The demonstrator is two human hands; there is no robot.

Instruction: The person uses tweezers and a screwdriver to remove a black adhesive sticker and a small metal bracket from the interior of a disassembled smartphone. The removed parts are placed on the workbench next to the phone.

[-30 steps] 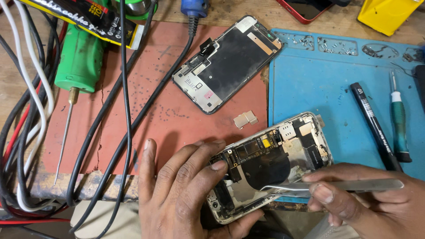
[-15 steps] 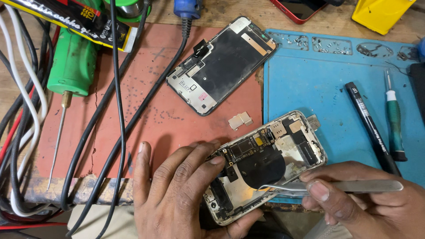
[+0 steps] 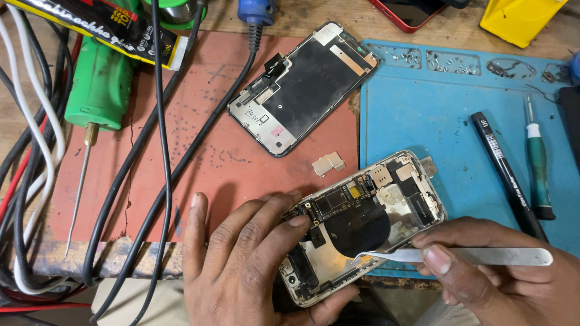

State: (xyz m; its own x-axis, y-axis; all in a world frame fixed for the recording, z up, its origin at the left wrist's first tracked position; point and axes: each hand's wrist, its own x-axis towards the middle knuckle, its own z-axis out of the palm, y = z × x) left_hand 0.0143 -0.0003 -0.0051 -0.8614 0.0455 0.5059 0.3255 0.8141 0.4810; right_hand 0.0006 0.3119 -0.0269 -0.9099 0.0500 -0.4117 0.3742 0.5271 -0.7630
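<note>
**Open phone in hand, tweezers at its lower edge**

Your left hand (image 3: 254, 265) cups the opened phone (image 3: 362, 223) at the near edge of the bench, fingers curled over its left side and thumb under the bottom corner; the grip is closed on the frame, not on the boards. The phone lies tilted, top end toward 2 o'clock, straddling the seam between the red mat (image 3: 199, 151) and the blue mat (image 3: 435, 121).

Your right hand (image 3: 501, 278) pinches the tweezers (image 3: 459, 256) shut between thumb and fingers, the tips resting at the rim of the round black coil. Whether the tips grip anything, you cannot tell.

Judge the phone as light and stiff along its metal frame, but fragile inside: thin flex strips, small connectors, exposed boards. Hold it by the frame edges only. The polished rim will likely be slippery.

At 12 o'clock from the phone lie two small metal shields (image 3: 328, 164), and beyond them the detached screen (image 3: 302, 87), face down. At 3 o'clock sit a black pen (image 3: 504, 175) and a green screwdriver (image 3: 538, 175). Loose screws fill the blue mat's far trays. Cables (image 3: 160, 151) and a green iron (image 3: 99, 78) crowd the bench at 10 o'clock.
</note>
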